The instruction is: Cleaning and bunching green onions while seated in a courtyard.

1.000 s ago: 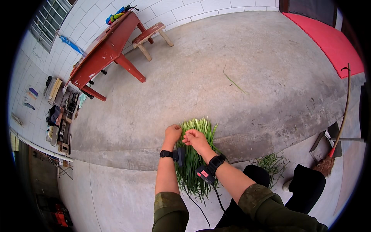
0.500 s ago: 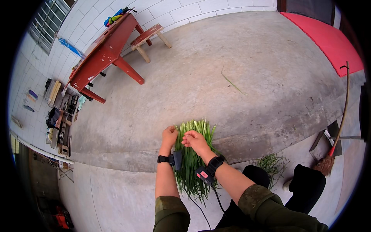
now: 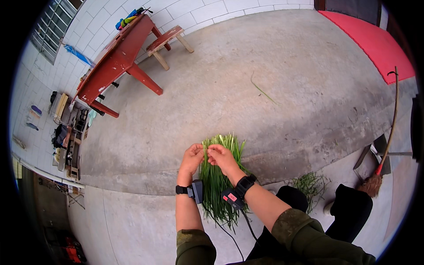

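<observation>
A thick bundle of long green chives (image 3: pixel 215 187) lies across the edge of the concrete step, pale cut ends away from me and dark leaves toward me. Over the left side of its pale ends, my left hand (image 3: pixel 191 159) is closed, with the fingers curled in a pinch. My right hand (image 3: pixel 222 159) meets it from the other side, thumb and fingertips pinched together. Pale green stalks show between the fingertips, though how many each hand grips is hidden. Both wrists carry black straps with small boxes, and cables hang below.
Loose green scraps (image 3: pixel 310 187) lie right of the bundle, by my knees. A broom (image 3: pixel 371 184) and a dark dustpan (image 3: pixel 383 154) are farther right. Beyond stand a red table (image 3: pixel 126 57) and a small wooden stool (image 3: pixel 165 43). A single stray leaf (image 3: pixel 264 92) lies on the concrete.
My left hand has turned, its fingers reaching toward the right hand. Both hands' fingertips are now close together over the pale ends, where a gap showed before.
</observation>
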A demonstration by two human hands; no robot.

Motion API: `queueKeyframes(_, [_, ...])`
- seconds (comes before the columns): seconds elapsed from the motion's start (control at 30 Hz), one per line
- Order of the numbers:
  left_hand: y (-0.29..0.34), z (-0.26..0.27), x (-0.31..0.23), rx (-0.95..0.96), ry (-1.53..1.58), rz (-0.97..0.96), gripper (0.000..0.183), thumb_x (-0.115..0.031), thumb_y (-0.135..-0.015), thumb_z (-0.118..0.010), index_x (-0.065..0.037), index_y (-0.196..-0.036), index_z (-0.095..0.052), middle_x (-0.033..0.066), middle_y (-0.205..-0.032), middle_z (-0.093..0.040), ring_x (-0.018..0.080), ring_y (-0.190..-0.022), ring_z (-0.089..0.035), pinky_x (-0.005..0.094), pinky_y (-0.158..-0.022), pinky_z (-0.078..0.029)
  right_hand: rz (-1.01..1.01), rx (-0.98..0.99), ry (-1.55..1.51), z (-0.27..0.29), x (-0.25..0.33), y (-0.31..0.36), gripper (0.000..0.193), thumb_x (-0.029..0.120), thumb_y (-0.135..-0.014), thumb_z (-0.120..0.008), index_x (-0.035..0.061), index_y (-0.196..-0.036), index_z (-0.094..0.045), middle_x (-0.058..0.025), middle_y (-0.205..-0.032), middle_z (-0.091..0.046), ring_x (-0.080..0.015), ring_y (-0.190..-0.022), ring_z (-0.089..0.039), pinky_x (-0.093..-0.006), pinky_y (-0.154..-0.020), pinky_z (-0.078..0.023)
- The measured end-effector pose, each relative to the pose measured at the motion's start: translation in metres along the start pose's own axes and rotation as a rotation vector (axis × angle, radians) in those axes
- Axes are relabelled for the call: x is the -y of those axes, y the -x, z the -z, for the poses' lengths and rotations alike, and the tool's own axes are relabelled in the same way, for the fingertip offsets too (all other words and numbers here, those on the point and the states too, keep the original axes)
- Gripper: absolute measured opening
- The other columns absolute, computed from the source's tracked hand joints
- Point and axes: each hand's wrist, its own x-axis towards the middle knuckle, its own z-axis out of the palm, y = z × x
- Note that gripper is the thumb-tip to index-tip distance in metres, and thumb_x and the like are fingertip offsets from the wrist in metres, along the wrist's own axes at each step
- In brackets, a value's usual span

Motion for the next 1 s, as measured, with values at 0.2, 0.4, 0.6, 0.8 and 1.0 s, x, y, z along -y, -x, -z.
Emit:
queueKeyframes(0.2, [0.003,0.003,-0.002,0.09,-0.031,-0.009,0.007,-0.007,-0.077,-0.05,-0.004,-0.084,-0.048,-0.0023,-0.067,-0.051,0.004,-0.055,-0.044,0.0161,-0.048,-0.035,0.002,-0.032,0.076,-0.003,0.004,0.001,0.018,0.014,-0.076,-0.054,0.0,-0.087,-0.053,0.0016,-0.059,-0.047,-0.0046,-0.048,-0.039,-0.019,-0.042,-0.031])
queueKeyframes(0.4, [0.008,0.005,-0.004,0.163,0.014,-0.025,0.007,-0.006,-0.077,-0.05,-0.005,-0.084,-0.047,-0.0019,-0.07,-0.053,0.0039,-0.058,-0.046,0.0166,-0.05,-0.035,0.037,-0.037,0.059,-0.007,0.009,0.0,0.013,0.011,-0.075,-0.052,-0.0005,-0.079,-0.055,0.0002,-0.061,-0.049,-0.0045,-0.049,-0.039,-0.019,-0.043,-0.031])
queueKeyframes(0.6, [0.015,0.0,-0.012,0.156,0.008,-0.002,0.007,-0.005,-0.077,-0.051,-0.006,-0.083,-0.048,-0.0014,-0.072,-0.056,0.0045,-0.063,-0.05,0.0165,-0.051,-0.036,0.031,-0.155,-0.069,-0.01,0.02,0.006,0.009,0.011,-0.074,-0.051,0.002,-0.075,-0.052,0.0007,-0.057,-0.047,-0.0054,-0.044,-0.039,-0.0184,-0.039,-0.03])
queueKeyframes(0.8, [0.017,-0.001,-0.004,0.068,-0.028,0.026,0.008,-0.002,-0.077,-0.048,-0.004,-0.085,-0.048,-0.0004,-0.072,-0.056,0.0064,-0.062,-0.051,0.0173,-0.054,-0.039,0.181,-0.201,-0.297,0.013,0.079,0.018,0.009,0.012,-0.075,-0.051,0.0037,-0.079,-0.05,-0.0007,-0.058,-0.049,-0.0069,-0.043,-0.041,-0.0186,-0.039,-0.033])
queueKeyframes(1.0, [0.009,0.008,0.021,-0.174,-0.073,-0.161,0.026,-0.001,-0.078,-0.039,0.003,-0.103,-0.045,0.0122,-0.1,-0.052,0.0157,-0.079,-0.054,0.0248,-0.07,-0.043,0.328,-0.104,-0.313,0.025,0.147,0.073,0.01,0.011,-0.077,-0.05,0.0033,-0.083,-0.051,-0.0028,-0.069,-0.054,-0.0075,-0.053,-0.047,-0.0194,-0.045,-0.038])
